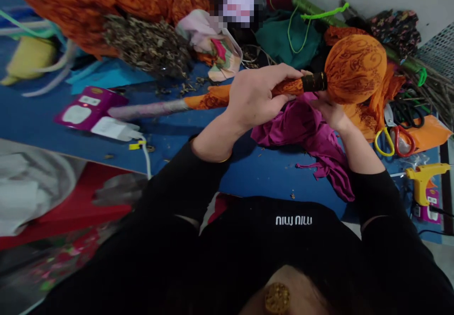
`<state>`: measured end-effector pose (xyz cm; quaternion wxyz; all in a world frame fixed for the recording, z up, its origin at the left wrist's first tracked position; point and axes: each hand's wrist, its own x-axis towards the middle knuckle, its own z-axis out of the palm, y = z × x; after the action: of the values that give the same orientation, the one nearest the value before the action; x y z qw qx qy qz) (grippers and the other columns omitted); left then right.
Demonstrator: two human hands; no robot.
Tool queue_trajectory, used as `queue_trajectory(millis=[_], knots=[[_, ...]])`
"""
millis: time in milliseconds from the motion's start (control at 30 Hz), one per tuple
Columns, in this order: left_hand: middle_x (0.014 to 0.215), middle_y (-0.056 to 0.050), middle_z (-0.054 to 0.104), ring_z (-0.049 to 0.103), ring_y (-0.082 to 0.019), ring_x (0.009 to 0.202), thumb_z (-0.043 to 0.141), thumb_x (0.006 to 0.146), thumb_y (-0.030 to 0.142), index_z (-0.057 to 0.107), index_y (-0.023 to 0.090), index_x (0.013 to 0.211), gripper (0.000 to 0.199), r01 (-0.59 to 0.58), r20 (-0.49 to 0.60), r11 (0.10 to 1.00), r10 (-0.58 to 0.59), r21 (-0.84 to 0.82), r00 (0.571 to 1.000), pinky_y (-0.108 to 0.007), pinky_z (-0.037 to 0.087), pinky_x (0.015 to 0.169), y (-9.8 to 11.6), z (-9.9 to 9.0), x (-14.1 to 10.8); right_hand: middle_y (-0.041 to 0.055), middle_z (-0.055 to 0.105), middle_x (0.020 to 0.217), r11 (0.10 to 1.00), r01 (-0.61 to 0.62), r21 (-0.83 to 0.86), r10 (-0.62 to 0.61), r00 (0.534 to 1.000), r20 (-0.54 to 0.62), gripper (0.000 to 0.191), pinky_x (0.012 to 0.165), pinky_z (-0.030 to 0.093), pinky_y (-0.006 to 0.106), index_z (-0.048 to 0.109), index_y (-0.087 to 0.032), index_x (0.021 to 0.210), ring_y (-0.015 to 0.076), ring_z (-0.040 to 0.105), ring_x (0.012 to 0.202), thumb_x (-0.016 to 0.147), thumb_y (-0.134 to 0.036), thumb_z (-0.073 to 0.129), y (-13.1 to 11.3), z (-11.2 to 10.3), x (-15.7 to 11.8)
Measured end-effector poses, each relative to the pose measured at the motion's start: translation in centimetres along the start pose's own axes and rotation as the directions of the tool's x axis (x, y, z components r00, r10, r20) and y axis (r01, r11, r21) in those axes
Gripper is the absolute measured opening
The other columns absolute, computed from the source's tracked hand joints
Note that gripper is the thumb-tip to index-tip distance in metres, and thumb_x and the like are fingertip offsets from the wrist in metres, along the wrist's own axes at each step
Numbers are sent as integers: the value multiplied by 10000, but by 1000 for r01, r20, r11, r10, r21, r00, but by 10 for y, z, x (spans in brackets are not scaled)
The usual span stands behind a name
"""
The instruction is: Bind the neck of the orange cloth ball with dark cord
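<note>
A stick (pixel 207 98) wrapped in patterned orange cloth lies across my view, its bare grey end to the left. At its right end sits a round ball (pixel 355 68) covered in the same cloth, with a black band (pixel 314 82) around the neck below it. My left hand (pixel 253 95) is closed around the wrapped stick, thumb and forefinger pointing toward the band. Under the neck, my right hand (pixel 331 110) grips close to the ball, its fingers partly hidden. Beneath both hands, magenta cloth (pixel 301 123) rests on the blue table (pixel 269 170).
Scissors (pixel 394 135) and a yellow glue gun (pixel 423 178) lie at right. A purple power strip (pixel 90 109) with a white plug sits at left. Orange fabric (pixel 117 3), dried plant material (pixel 145 45) and green cloth (pixel 289 38) are heaped along the back.
</note>
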<state>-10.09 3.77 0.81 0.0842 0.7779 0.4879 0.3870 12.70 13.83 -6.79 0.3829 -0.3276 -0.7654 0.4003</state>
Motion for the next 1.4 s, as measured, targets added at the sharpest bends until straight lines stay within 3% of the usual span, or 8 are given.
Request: queue_trajectory(millis=[67,200,333,467,600,867,1233,1400], knots=[[1314,-34,845,802,-255,1216,643,951,201,784,237,1330,406,19,-10,1000,-19,-14,1000,-380,609,989,1,0,0,48,794,981,1000,-12,29,9,994,106,394,1178,582,480,782,-304,972,284,736,1176,911,-685,704,-14,14,-6],[1275,-13,854,799,-248,1195,657,930,234,784,272,1317,409,100,6,995,-100,14,995,-369,602,990,0,0,2,55,713,861,969,-3,-248,-9,999,-45,461,941,625,404,711,-251,923,230,717,882,1074,-630,497,-47,29,-25],[1279,-20,844,780,-253,1210,620,948,242,756,272,1347,423,132,40,991,-133,26,990,-382,587,1011,-5,2,4,79,706,991,818,194,-541,-310,942,-130,497,907,622,373,681,-246,894,208,718,975,1137,-577,400,-75,31,-37],[1321,-4,828,765,-230,1157,615,992,307,717,292,1392,413,157,109,986,-162,50,981,-371,583,988,-10,10,3,71,706,1004,848,474,-237,-502,862,-72,555,1098,628,506,667,-259,832,235,756,1114,1134,-628,383,-80,32,-34],[1417,-2,798,732,-255,1284,595,956,227,709,264,1445,504,128,143,986,-143,107,979,-399,561,1094,-8,20,3,-32,565,721,965,238,110,-209,952,-222,577,820,685,389,630,-250,821,122,622,634,1119,-700,427,-71,38,-34],[1404,-56,795,735,-274,1315,567,1017,195,705,227,1458,462,176,173,952,-222,250,960,-400,571,1079,11,24,4,-51,423,660,957,75,280,34,930,-367,548,457,344,218,593,-235,738,71,343,513,1036,-691,652,-98,50,-47],[1292,-46,819,757,-290,1220,606,1000,221,751,273,1360,391,179,189,944,-236,278,953,-387,566,948,-1,39,7,-48,478,653,970,126,210,-35,922,-386,537,563,442,260,605,-235,720,90,407,553,1073,-640,623,-109,58,-52],[1261,-69,814,740,-308,1212,567,1006,326,746,246,1326,375,134,172,956,-182,260,968,-409,555,969,-12,39,3,-3,665,760,923,332,-193,-372,898,-235,476,941,585,393,675,-258,786,182,691,879,1143,-533,521,-119,21,-43]])
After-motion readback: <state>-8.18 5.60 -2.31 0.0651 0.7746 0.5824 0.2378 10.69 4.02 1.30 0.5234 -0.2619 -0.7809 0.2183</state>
